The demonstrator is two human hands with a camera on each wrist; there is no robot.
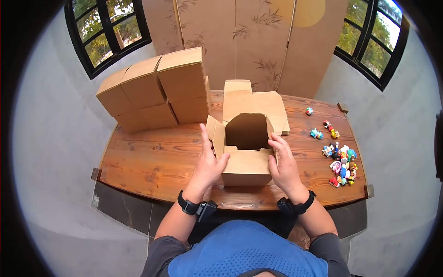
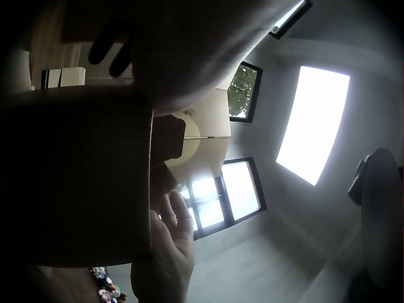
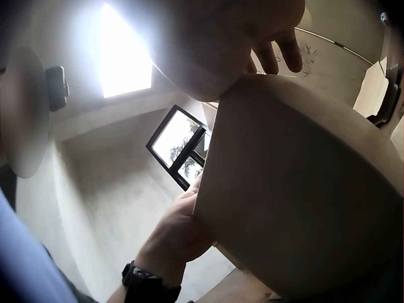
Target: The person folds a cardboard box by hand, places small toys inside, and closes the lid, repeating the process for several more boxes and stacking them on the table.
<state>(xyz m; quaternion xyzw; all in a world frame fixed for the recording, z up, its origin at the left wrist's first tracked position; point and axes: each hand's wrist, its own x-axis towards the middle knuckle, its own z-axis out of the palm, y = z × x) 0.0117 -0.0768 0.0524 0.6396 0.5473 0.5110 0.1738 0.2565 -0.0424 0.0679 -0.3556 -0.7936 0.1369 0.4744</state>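
A brown cardboard box (image 1: 247, 161) stands at the table's front, its top open and flaps raised at the back and sides. Along its left side lies my left hand (image 1: 207, 161), index finger straight and thumb at the front corner. At the opposite side my right hand (image 1: 285, 167) holds the box, fingers bent over the side flap and thumb by the front panel. The box wall (image 2: 76, 183) fills much of the left wrist view, with the right hand (image 2: 167, 252) at its edge. In the right wrist view, the left hand (image 3: 180, 230) shows beyond the box (image 3: 303, 183).
Stacked cardboard boxes (image 1: 152, 92) stand at the back left of the wooden table (image 1: 152, 161). Flattened cardboard (image 1: 256, 108) lies behind the open box. Several small colourful figurines (image 1: 344, 166) are grouped on the right, near the table's edge.
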